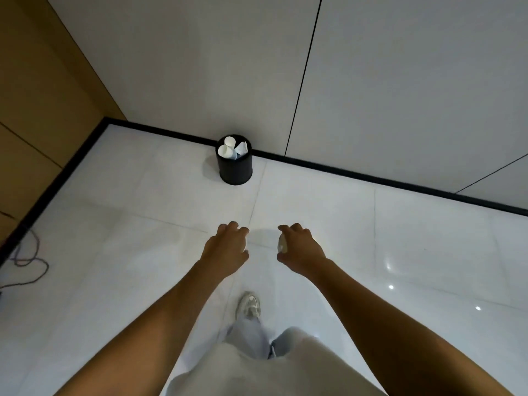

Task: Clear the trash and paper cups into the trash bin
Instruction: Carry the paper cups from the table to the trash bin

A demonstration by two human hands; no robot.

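A person's right hand point(300, 247) curls its fingers around a small crumpled white scrap point(283, 243); the left hand point(225, 247) hangs loosely curled, empty. The round black trash bin point(235, 167), holding white paper cups point(227, 147), stands well ahead against the wall.

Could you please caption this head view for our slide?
Right hand grips a small white wad, facing a round black bin holding white paper cups.

Dark cable point(27, 260) on white floor tiles point(400, 230)

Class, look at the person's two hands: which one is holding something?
The right hand: its fingers curl round a small pale object. The left hand holds nothing visible.
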